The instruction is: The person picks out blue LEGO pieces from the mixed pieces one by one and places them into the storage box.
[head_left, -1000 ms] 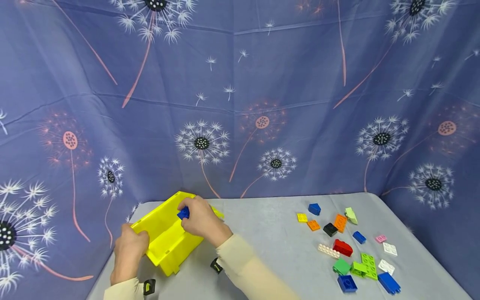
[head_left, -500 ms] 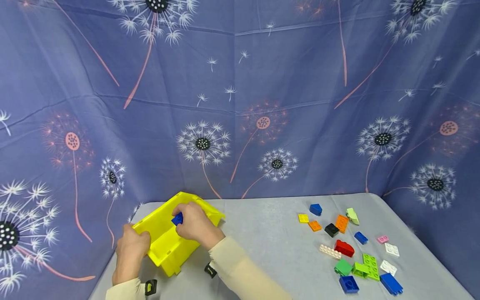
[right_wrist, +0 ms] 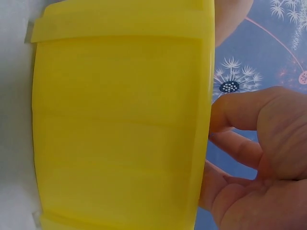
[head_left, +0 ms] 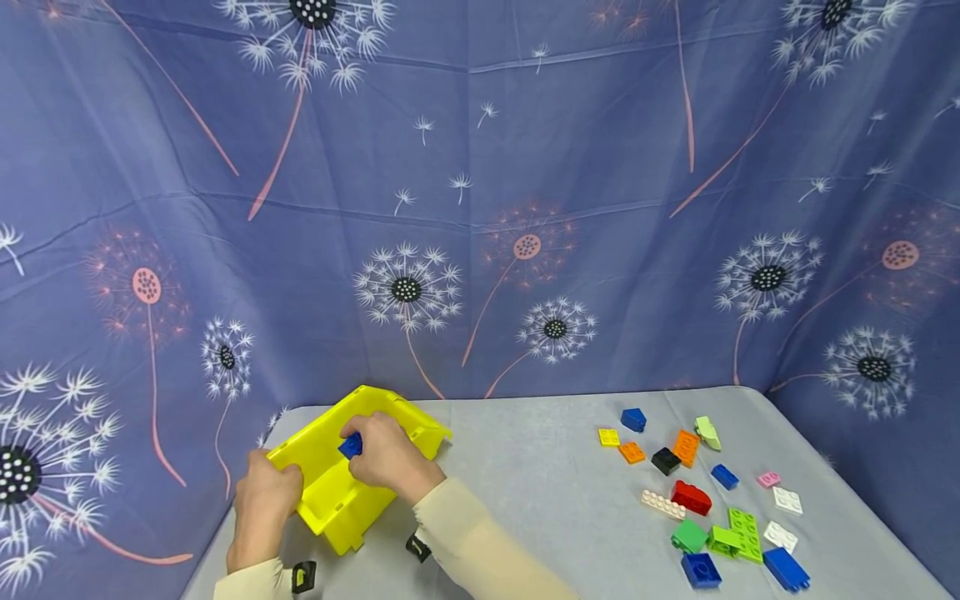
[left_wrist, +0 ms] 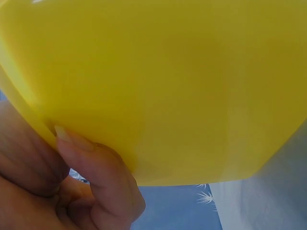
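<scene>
Head view alone shows the angular blue plastic brick [head_left: 350, 446] pinched in the right hand [head_left: 392, 458] over the yellow plastic bin [head_left: 317, 442], left on the grey surface [head_left: 525, 483]; the left hand [head_left: 266, 498] grips the bin's left rim.

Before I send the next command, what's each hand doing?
Left hand: holding the yellow boxy plastic bin.
Right hand: holding a small blue plastic brick.

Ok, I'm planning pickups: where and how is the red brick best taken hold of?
Probably pinch the red brick midway along its two long sides, from above: it looks longer than wide, with nothing over it. The long pale brick lies close by its left end.
</scene>
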`<act>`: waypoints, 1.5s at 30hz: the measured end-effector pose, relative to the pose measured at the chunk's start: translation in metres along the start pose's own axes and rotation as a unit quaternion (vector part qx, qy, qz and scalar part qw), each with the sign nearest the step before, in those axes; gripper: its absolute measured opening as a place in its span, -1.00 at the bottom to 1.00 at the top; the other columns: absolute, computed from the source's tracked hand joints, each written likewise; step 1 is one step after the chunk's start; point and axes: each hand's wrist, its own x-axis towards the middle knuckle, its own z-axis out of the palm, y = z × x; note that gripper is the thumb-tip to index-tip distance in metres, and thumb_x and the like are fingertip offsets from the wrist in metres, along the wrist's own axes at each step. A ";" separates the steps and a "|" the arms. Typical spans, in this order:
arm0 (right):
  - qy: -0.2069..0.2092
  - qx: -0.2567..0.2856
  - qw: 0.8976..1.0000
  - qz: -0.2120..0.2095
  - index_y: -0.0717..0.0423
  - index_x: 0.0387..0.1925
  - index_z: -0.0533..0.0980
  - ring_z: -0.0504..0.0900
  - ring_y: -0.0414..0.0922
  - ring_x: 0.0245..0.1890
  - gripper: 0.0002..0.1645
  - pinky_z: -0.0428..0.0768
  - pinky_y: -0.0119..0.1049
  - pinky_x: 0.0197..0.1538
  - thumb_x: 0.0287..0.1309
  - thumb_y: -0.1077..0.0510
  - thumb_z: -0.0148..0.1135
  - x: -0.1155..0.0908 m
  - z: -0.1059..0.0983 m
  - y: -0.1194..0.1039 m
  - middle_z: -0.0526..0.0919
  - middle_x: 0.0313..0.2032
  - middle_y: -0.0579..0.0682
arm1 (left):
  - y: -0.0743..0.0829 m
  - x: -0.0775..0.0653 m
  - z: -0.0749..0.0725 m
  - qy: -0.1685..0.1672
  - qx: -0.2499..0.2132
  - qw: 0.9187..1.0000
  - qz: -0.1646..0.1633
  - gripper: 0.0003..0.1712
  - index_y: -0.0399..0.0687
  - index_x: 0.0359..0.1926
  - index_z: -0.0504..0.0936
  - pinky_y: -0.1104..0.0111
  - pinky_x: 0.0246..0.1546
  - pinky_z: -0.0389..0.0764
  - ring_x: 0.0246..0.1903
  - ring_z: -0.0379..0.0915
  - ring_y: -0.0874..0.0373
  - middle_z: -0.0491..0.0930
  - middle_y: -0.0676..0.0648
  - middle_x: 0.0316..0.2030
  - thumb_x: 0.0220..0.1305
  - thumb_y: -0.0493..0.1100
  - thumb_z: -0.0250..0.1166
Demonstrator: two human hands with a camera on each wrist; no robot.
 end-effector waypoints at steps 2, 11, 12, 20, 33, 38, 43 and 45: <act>0.000 0.004 1.000 -0.001 -0.23 -0.09 0.56 0.38 -0.32 -0.24 -0.53 0.49 -0.44 -0.21 -0.11 0.17 0.42 0.000 -0.001 0.000 0.49 -0.24 -0.28 | 0.000 0.000 0.000 0.000 0.000 1.000 -0.002 -0.40 -0.41 0.15 0.12 0.20 -0.55 0.41 -0.42 0.41 -0.18 0.40 -0.46 -0.31 0.15 -0.17 0.02; -0.005 0.006 1.000 -0.007 -0.21 -0.09 0.57 0.39 -0.31 -0.22 -0.53 0.48 -0.42 -0.22 -0.12 0.20 0.39 -0.001 -0.003 0.001 0.49 -0.23 -0.29 | -0.001 0.001 0.000 0.001 -0.001 1.000 -0.001 -0.42 -0.40 0.14 0.13 0.16 -0.53 0.41 -0.41 0.40 -0.19 0.40 -0.47 -0.30 0.16 -0.17 0.03; -0.006 0.007 1.000 -0.007 -0.21 -0.09 0.57 0.39 -0.31 -0.22 -0.53 0.48 -0.42 -0.22 -0.11 0.19 0.39 -0.002 -0.004 0.001 0.49 -0.22 -0.29 | -0.001 0.001 0.000 0.000 0.000 1.000 -0.001 -0.41 -0.40 0.14 0.12 0.15 -0.52 0.41 -0.41 0.40 -0.19 0.40 -0.47 -0.30 0.16 -0.17 0.03; 0.005 0.018 1.000 -0.023 -0.18 -0.08 0.57 0.42 -0.31 -0.21 -0.56 0.50 -0.40 -0.17 -0.08 0.19 0.37 -0.004 -0.012 0.001 0.51 -0.22 -0.28 | -0.001 0.001 0.001 -0.001 0.000 1.000 -0.008 -0.40 -0.40 0.16 0.11 0.18 -0.53 0.41 -0.41 0.41 -0.19 0.39 -0.47 -0.28 0.16 -0.17 0.03; 0.043 0.019 0.997 -0.069 -0.16 -0.04 0.56 0.45 -0.31 -0.24 -0.57 0.47 -0.45 -0.23 -0.04 0.17 0.30 -0.011 -0.031 0.011 0.55 -0.20 -0.29 | 0.002 -0.001 0.000 -0.005 0.005 1.000 -0.013 -0.40 -0.41 0.16 0.11 0.14 -0.49 0.42 -0.38 0.41 -0.21 0.38 -0.51 -0.25 0.16 -0.17 0.02; 0.046 0.037 0.996 -0.069 -0.13 0.00 0.55 0.47 -0.29 -0.22 -0.55 0.48 -0.46 -0.27 -0.01 0.18 0.27 -0.015 -0.045 0.020 0.54 -0.14 -0.23 | 0.002 -0.001 0.000 -0.006 0.004 1.000 -0.015 -0.38 -0.40 0.17 0.10 0.14 -0.50 0.42 -0.39 0.41 -0.21 0.38 -0.52 -0.24 0.15 -0.16 0.02; 0.057 0.049 0.996 -0.049 -0.16 0.03 0.53 0.51 -0.26 -0.20 -0.55 0.51 -0.43 -0.23 0.04 0.16 0.26 -0.020 -0.058 0.032 0.51 -0.11 -0.21 | 0.000 0.000 0.001 -0.002 0.006 1.000 -0.010 -0.38 -0.39 0.18 0.10 0.08 -0.45 0.41 -0.36 0.40 -0.25 0.37 -0.53 -0.22 0.16 -0.15 0.02; 0.062 0.055 0.996 -0.041 -0.17 0.04 0.52 0.52 -0.24 -0.17 -0.55 0.52 -0.40 -0.20 0.05 0.16 0.25 -0.023 -0.063 0.037 0.51 -0.11 -0.21 | 0.000 -0.001 0.001 -0.003 0.006 1.000 -0.012 -0.38 -0.39 0.18 0.09 0.08 -0.44 0.41 -0.35 0.39 -0.25 0.37 -0.53 -0.21 0.17 -0.14 0.01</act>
